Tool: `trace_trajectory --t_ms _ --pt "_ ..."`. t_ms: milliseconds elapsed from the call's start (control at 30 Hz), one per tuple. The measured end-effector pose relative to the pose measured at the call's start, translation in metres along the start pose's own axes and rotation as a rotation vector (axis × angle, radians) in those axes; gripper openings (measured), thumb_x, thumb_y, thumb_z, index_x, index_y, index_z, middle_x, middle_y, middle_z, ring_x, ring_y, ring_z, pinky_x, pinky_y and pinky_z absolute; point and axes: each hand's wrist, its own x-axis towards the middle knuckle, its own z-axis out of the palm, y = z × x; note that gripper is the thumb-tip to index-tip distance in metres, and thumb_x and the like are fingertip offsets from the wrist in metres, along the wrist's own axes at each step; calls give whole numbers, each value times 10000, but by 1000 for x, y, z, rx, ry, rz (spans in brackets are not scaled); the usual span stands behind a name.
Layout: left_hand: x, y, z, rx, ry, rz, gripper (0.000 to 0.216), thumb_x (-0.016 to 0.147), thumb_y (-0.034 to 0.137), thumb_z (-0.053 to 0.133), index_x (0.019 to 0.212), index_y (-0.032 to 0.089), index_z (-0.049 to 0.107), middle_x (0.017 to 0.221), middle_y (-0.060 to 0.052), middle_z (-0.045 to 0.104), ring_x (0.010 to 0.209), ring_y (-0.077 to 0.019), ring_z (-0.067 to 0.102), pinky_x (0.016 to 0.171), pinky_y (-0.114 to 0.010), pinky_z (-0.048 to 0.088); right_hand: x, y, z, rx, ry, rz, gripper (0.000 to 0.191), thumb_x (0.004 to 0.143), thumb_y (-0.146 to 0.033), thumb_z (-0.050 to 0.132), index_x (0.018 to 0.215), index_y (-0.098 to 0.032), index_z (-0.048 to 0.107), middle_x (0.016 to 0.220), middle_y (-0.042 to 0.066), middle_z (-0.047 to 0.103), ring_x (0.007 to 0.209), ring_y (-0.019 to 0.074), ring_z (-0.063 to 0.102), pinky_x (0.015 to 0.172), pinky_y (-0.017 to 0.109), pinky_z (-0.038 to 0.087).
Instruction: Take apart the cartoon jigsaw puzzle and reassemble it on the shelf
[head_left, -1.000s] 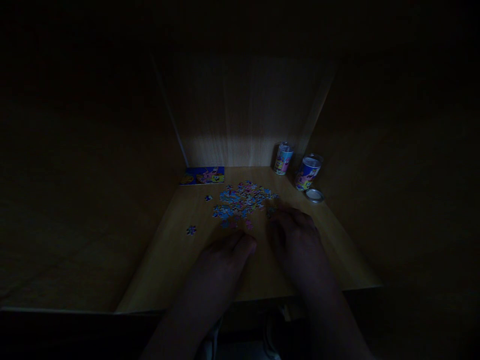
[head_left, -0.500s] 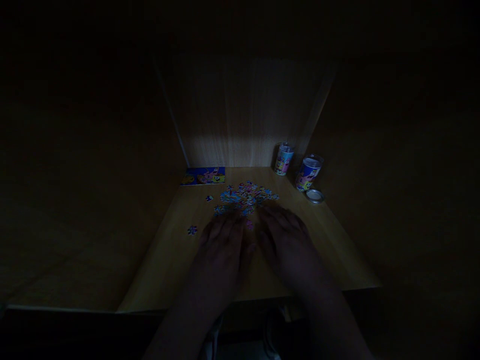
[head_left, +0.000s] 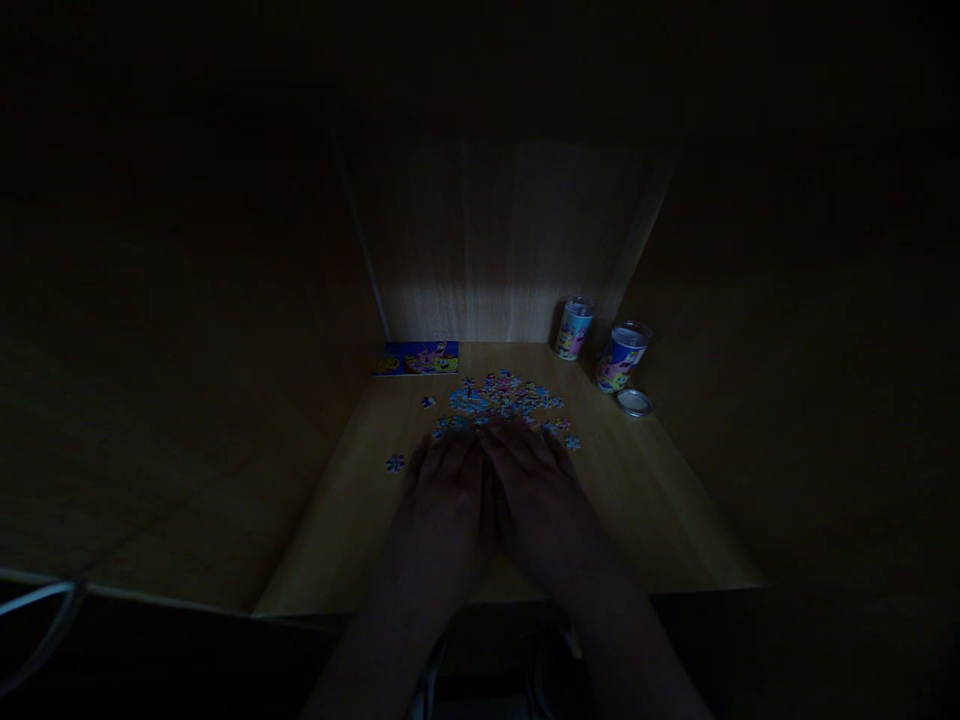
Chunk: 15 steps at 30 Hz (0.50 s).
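The scene is very dark. A heap of small colourful puzzle pieces (head_left: 501, 395) lies on a light wooden desk (head_left: 652, 500). My left hand (head_left: 444, 490) and my right hand (head_left: 534, 485) lie side by side, touching, palms down with fingers stretched flat. Their fingertips rest at the near edge of the heap. Neither hand grips anything that I can make out. One loose piece (head_left: 395, 463) lies to the left of my left hand, another (head_left: 573, 442) to the right of my right hand.
A blue picture card (head_left: 417, 358) lies at the back left of the desk. Two printed cans (head_left: 573, 328) (head_left: 620, 357) stand at the back right, with a round metal lid (head_left: 634, 402) beside them. Wooden walls close the desk on three sides.
Both hands have slid forward to the heap and drawn together until they touch. The left hand went from curled to flat. The view has shifted slightly.
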Motion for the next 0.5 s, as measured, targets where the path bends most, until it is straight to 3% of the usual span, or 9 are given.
trace_trajectory --t_ms 267,500 --pt "1 -1 -6 -47 86 -9 330 993 86 586 1287 162 717 1302 -141 741 1218 -310 678 1243 -610 426 1 -4 1 9 -31 -19 574 1038 -173 503 1610 -198 541 1680 83 519 1623 311 363 1356 610 220" --pt "0 0 -11 3 58 -86 222 1030 135 575 1183 154 734 1204 -134 755 1165 -320 677 1226 -610 434 1 -4 -2 22 -25 -17 548 1029 -203 537 1575 -185 586 1638 91 570 1591 311 410 1361 589 239"
